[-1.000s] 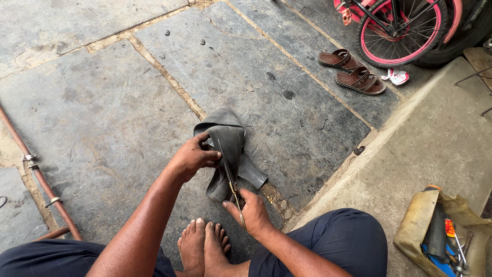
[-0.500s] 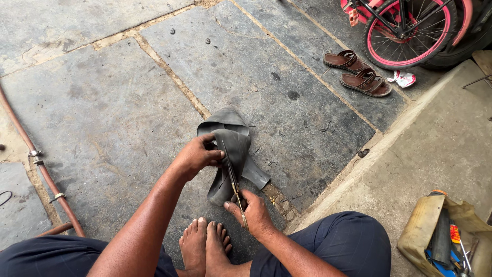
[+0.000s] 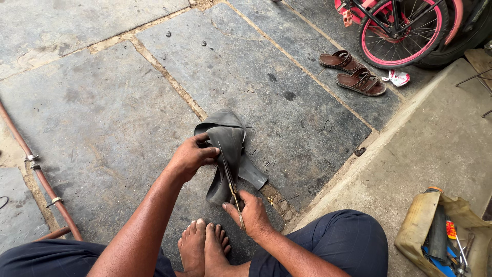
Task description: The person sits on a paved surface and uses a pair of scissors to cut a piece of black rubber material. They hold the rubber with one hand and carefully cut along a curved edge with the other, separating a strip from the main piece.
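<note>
A folded black rubber inner tube (image 3: 229, 138) hangs just above the stone floor in front of me. My left hand (image 3: 190, 155) grips its upper left fold. My right hand (image 3: 249, 214) holds a pair of scissors (image 3: 231, 186), whose thin blades run up along the middle of the tube. A loose flap of the tube (image 3: 252, 176) lies on the floor to the right. My bare feet (image 3: 204, 245) rest together below the tube, between my knees.
A copper pipe (image 3: 31, 163) runs along the floor at the left. Brown sandals (image 3: 353, 72) and a pink-wheeled bicycle (image 3: 405, 25) stand at the top right. A raised concrete step (image 3: 441, 143) holds a cut yellow can of tools (image 3: 441, 236).
The view has shifted slightly. Both hands keep their hold on the tube and scissors, with the scissors sitting a little higher along the rubber.
</note>
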